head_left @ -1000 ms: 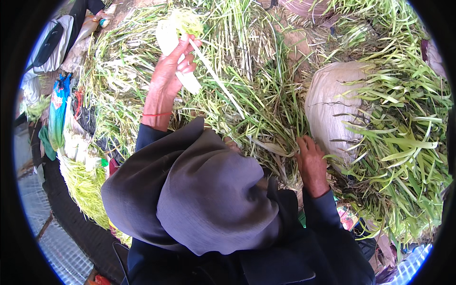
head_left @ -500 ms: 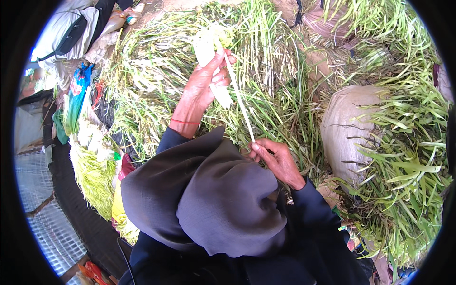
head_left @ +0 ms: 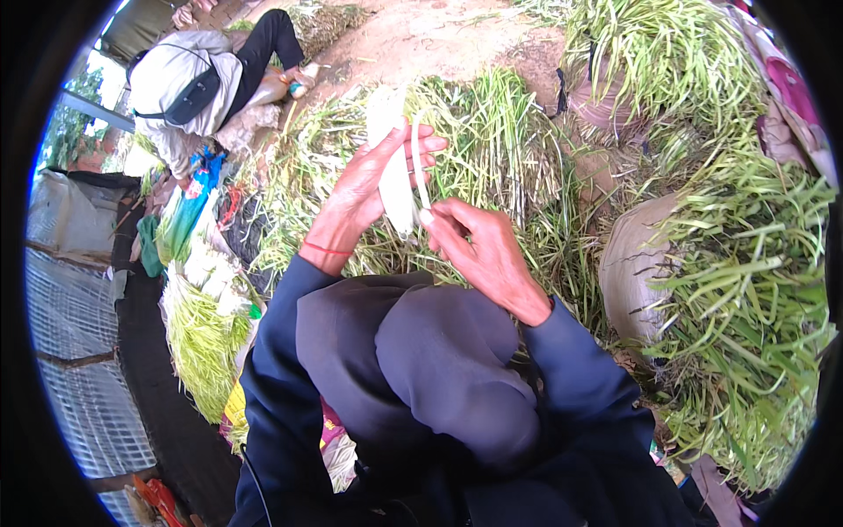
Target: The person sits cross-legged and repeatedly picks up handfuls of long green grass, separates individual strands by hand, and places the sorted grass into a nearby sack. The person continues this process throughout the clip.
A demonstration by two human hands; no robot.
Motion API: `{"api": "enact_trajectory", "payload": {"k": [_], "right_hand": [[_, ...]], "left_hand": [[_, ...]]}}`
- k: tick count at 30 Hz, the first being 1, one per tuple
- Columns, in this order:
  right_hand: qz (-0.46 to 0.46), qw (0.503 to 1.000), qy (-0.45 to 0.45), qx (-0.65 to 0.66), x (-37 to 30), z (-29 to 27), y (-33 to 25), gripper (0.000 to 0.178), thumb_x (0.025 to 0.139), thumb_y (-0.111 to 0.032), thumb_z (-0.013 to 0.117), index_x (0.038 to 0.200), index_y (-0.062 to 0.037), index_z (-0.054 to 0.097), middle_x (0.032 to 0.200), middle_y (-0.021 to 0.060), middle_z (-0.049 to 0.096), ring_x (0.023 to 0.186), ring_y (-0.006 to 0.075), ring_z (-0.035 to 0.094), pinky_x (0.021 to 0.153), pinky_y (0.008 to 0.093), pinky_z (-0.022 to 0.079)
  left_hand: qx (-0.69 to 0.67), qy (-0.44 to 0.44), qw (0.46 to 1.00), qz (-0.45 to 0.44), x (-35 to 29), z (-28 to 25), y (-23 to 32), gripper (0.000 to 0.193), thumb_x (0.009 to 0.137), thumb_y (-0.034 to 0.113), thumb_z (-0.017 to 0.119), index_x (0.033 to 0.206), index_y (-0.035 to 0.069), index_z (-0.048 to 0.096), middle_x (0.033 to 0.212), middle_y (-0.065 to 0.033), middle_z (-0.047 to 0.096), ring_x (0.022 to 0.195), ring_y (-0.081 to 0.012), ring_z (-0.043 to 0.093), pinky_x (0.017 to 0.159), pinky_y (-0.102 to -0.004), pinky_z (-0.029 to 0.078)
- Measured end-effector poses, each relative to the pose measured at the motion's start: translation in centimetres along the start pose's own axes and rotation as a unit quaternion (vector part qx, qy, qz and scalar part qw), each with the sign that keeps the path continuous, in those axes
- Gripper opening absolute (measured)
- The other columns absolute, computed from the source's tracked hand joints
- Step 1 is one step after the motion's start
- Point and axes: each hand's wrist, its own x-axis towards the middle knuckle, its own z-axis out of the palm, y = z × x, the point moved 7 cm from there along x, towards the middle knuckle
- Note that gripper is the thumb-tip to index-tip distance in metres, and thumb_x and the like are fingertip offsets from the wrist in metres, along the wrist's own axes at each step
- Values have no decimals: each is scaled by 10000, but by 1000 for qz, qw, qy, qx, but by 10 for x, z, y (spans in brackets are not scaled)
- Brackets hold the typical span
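My left hand (head_left: 356,189) has its thumb and fingers around a whitish bundle of pale stalks (head_left: 395,193), held upright above the greenery. A thin pale stalk (head_left: 417,162) runs alongside that bundle, crossing the left fingers. Its lower end is pinched between the thumb and fingertips of my right hand (head_left: 487,255), close beside the bundle's base. Overexposure washes out the bundle's top, so its leaves are hard to make out. Beneath and beyond both hands lies a wide heap of cut green stalks (head_left: 492,145).
A pale stuffed sack (head_left: 632,263) stands at right against more long green leaves (head_left: 746,307). At left lie pale-green bundles (head_left: 206,342) beside a dark mat (head_left: 158,369) and clear plastic sheeting (head_left: 79,307). Another person (head_left: 189,79) in light clothing bends at the upper left.
My right hand has moved up and in, close to the left hand. The thin stalk, slanting before, now stands nearly upright. The view has shifted, showing more of the other person.
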Motion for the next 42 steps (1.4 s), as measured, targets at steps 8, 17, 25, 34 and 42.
{"api": "enact_trajectory", "payload": {"k": [8, 17, 25, 34, 42], "right_hand": [[-83, 994, -63, -22, -3, 25, -48, 191, 935, -162, 628, 939, 28, 650, 644, 133, 595, 544, 199, 554, 538, 325, 442], [58, 956, -153, 244, -57, 19, -8, 354, 970, -280, 633, 1194, -6, 619, 1107, 59, 651, 995, 124, 603, 892, 277, 479], [49, 806, -248, 535, -63, 51, -39, 1222, 592, -743, 766, 1482, -48, 301, 1466, 119, 431, 1369, 251, 402, 1047, 404, 384], [44, 731, -93, 675, -86, 30, 17, 959, 731, -606, 750, 1461, -118, 365, 1510, 42, 396, 1397, 264, 363, 1147, 475, 296], [96, 711, 11, 697, -82, 3, 58, 459, 859, -398, 742, 1154, -80, 593, 1141, 43, 623, 1199, 237, 525, 1059, 468, 389]], "left_hand": [[53, -85, 994, -45, -54, 41, 63, 244, 1011, 280, 548, 1052, 44, 590, 732, -5, 563, 614, -138, 584, 597, -286, 553], [289, -128, 944, -92, -119, 97, 100, 275, 1036, 287, 502, 917, 42, 538, 591, 49, 418, 435, -21, 364, 380, -194, 312], [772, -82, 630, 21, -194, 136, 93, 336, 938, 301, 649, 925, -33, 610, 711, -162, 617, 606, -331, 564, 581, -414, 439], [872, 18, 489, -4, -274, 83, 74, 307, 864, 273, 732, 912, -12, 631, 688, -242, 584, 652, -447, 567, 544, -446, 433], [886, 75, 454, 53, -328, 30, 73, 272, 814, 193, 740, 760, 26, 533, 660, -186, 556, 599, -400, 563, 535, -425, 432]]}}
